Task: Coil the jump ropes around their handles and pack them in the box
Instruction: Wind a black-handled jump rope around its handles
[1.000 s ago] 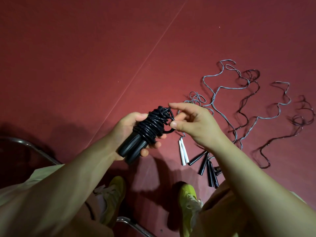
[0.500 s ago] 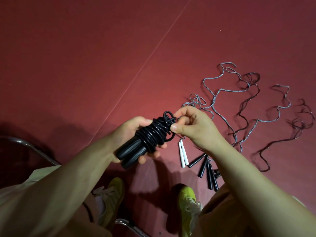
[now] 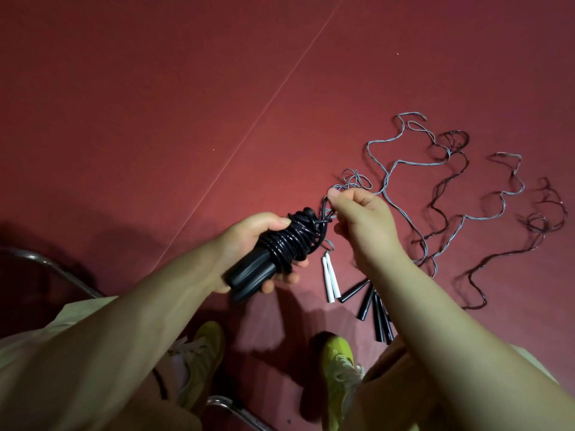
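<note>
One black rope (image 3: 289,241) nearly coiled round its paired handles (image 3: 249,275), gripped by left hand (image 3: 249,241) above the floor (image 3: 155,119), right hand (image 3: 361,219) pinching the last loop (image 3: 323,209) at the coil's top. Likely trouble: loop slipping from the pinch before being tucked, turns springing loose off the slick handles; or snagging the grey ropes (image 3: 404,169) lying just behind. More handles (image 3: 370,306) waiting on the floor below; no box in view.
</note>
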Motion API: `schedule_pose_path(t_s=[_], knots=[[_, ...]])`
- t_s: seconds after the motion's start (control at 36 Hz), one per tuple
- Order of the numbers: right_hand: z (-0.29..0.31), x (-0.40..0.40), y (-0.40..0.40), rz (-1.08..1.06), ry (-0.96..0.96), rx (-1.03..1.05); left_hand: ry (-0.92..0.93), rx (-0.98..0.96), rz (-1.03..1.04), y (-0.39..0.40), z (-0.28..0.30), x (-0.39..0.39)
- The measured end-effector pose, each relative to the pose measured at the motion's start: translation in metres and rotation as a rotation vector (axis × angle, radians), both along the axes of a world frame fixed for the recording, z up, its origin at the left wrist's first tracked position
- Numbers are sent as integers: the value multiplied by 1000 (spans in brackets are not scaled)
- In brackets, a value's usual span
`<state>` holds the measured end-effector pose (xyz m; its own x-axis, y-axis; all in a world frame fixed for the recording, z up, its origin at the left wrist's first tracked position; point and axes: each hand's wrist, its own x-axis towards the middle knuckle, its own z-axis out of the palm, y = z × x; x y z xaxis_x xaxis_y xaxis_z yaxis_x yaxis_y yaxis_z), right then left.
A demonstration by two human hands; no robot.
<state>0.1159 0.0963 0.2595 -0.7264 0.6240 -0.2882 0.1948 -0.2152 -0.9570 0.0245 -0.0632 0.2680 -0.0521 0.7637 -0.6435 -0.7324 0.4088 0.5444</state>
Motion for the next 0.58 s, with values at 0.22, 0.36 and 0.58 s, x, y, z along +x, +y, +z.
schedule_pose_path(t_s=[0.22, 0.36, 0.58], knots=[[19, 9, 7, -7, -54, 66, 242, 33, 145, 10, 3, 14], [37, 47, 10, -19, -14, -196, 285, 101, 348, 29, 17, 35], [42, 162, 5, -118, 94, -487, 641, 183, 292, 101, 29, 125]])
